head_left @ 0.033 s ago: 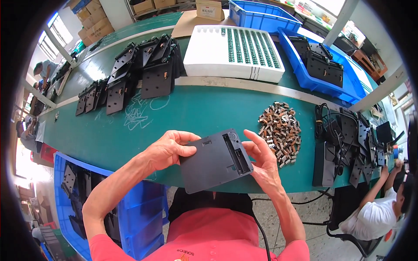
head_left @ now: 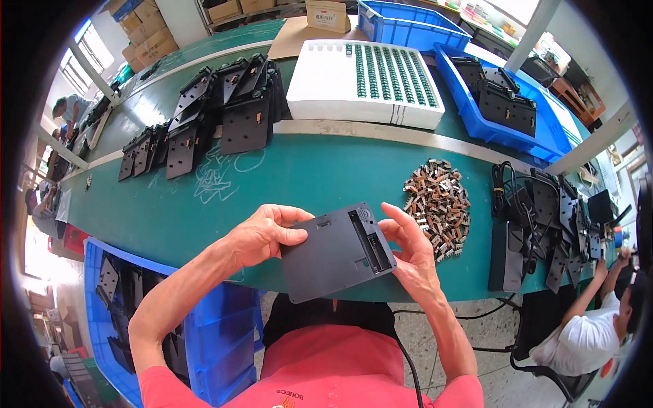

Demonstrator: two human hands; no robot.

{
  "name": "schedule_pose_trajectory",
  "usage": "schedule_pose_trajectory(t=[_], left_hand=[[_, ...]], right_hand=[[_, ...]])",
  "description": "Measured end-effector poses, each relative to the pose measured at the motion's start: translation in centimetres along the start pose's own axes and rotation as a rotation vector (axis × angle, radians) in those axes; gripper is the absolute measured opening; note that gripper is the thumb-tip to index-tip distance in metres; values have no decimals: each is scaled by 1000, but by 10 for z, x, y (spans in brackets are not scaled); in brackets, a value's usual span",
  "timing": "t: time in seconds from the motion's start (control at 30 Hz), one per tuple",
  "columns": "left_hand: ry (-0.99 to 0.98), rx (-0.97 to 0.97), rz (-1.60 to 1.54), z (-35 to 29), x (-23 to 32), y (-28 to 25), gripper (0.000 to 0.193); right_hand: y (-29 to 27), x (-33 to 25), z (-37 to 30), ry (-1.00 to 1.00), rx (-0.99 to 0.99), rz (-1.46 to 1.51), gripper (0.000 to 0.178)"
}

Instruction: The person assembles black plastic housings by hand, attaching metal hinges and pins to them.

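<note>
A flat, dark grey plastic housing (head_left: 323, 262) is held tilted above the near edge of the green bench. It has a long slot with black fittings inside and a round patch of small holes at one corner. My left hand (head_left: 269, 234) grips its left edge, thumb on the upper face and fingers partly hidden beneath. On the opposite side, my right hand (head_left: 415, 262) holds the lower right edge, its index finger lifted away from the housing. Just beyond my right hand lies a heap of small metal and brown parts (head_left: 439, 207).
Dark panels (head_left: 245, 126) stand stacked at the back left. A white foam tray (head_left: 320, 81) carries rows of green parts. Blue bins (head_left: 224, 340) (head_left: 469, 115) sit lower left and back right. Cables and black parts (head_left: 544, 224) lie right, near a seated person (head_left: 585, 333).
</note>
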State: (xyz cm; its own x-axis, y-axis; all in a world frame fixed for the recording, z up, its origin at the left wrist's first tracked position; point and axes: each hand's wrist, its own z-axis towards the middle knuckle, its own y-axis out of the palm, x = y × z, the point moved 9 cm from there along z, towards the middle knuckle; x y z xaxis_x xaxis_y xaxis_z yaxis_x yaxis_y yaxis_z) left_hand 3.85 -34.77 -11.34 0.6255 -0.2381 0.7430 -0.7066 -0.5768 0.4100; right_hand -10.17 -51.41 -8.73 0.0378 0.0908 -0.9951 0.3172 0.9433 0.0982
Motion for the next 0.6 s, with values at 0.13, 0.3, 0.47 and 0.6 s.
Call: schedule_pose_trajectory(t=[0.13, 0.3, 0.47, 0.6], left_hand=[[-2, -46, -10, -2, 0, 9, 28], [22, -9, -38, -7, 1, 16, 25], [12, 130, -85, -13, -11, 15, 30], [-14, 100, -115, -14, -25, 28, 35]], right_hand=[[-3, -13, 1, -55, -2, -99, 68], [-13, 1, 1, 87, 36, 168, 53], [-11, 10, 2, 212, 77, 407, 55], [-11, 13, 10, 180, 93, 230, 60]])
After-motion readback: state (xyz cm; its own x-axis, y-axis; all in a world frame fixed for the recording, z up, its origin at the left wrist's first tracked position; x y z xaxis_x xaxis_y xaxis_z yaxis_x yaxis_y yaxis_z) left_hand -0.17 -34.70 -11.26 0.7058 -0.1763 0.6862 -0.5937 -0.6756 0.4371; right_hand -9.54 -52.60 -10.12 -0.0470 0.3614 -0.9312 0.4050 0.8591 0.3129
